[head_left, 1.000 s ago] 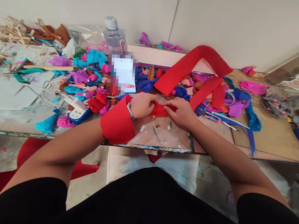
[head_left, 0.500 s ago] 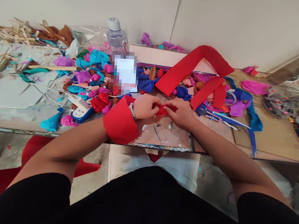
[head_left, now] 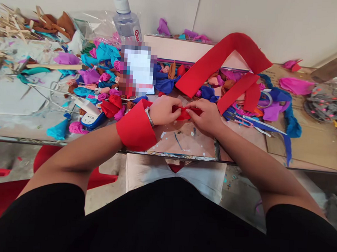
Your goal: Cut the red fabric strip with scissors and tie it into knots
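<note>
Between my two hands, just above the table, is a strip of red crepe paper (head_left: 183, 113). My left hand (head_left: 165, 111) pinches its left part between thumb and fingers. At the right end, the fingertips of my right hand (head_left: 205, 116) are closed on the same strip. A wide red band (head_left: 136, 128) of similar material hangs over my left wrist, beside a metal watch bracelet. Beyond my hands, another long red strip (head_left: 206, 67) lies folded across a heap of coloured paper flowers. My fingers hide part of the piece I hold.
Scissors (head_left: 241, 121) lie right of my right hand. A power strip (head_left: 93, 120) with a plugged-in charger sits at left. Behind are a lit, blurred phone (head_left: 139, 69), a water bottle (head_left: 127, 26) and green-handled pliers (head_left: 31, 74). Cardboard (head_left: 313, 138) covers the table's right side.
The whole scene sits slightly higher in the picture as the head view tilts down. Both hands keep their grip on the red strip, with only slight finger movement.
</note>
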